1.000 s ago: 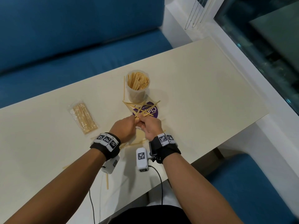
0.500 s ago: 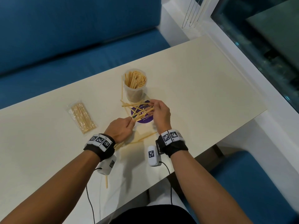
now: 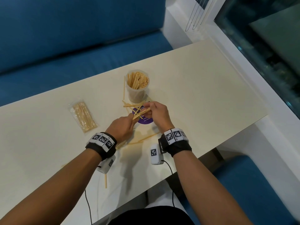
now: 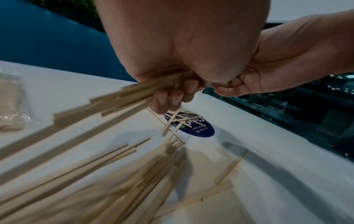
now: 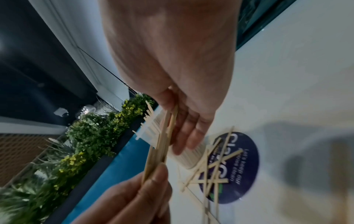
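Far left on the surface (image 3: 203, 95): sealed packet of sticks (image 3: 83, 116) lying flat, well apart from both hands. Lone stick (image 3: 105, 181) sits near the front edge, below the left wrist. Left hand (image 3: 121, 127): fingers (image 4: 172, 98) curled tight round the near end of the bundle of wooden sticks (image 3: 141, 113). Bundle is off the surface and tilted. It runs from the left hand up and right to the right hand, and hangs over the purple round sticker (image 3: 146, 121). Crossed loose sticks (image 3: 129, 105) lie flat on the sticker's far-left part and the surface next to it, under the bundle; can't tell if the bundle touches them. Scattered sticks (image 3: 143, 138) lie on the surface between the two wrists; the left wrist view shows them blurred, close to the camera. Clear cup (image 3: 137, 91), packed with upright sticks, stands just behind the sticker, with a single stick (image 3: 124, 88) just left of it. Right hand (image 3: 158, 113): thumb and fairly straight fingers (image 5: 191, 136) pinch the bundle's far end, closed on the sticks.
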`<action>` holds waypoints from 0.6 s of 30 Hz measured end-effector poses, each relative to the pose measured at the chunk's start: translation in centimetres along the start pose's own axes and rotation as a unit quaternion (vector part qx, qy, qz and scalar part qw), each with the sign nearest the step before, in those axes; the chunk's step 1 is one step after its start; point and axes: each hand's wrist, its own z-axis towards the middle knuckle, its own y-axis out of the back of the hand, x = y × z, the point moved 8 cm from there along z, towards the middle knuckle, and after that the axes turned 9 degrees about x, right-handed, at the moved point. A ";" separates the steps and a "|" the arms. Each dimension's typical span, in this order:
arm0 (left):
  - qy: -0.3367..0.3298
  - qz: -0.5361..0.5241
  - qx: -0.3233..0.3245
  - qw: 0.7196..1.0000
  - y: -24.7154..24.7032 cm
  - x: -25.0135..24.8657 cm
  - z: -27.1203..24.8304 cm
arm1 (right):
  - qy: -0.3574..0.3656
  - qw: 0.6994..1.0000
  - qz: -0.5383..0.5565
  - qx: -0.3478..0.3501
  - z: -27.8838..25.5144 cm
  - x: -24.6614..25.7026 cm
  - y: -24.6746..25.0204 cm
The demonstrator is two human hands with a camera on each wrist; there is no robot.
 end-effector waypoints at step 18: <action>0.083 -0.453 -0.077 0.885 3.2 3.5 -1.2 | -0.058 0.995 0.074 0.038 -0.2 0.0 -3.5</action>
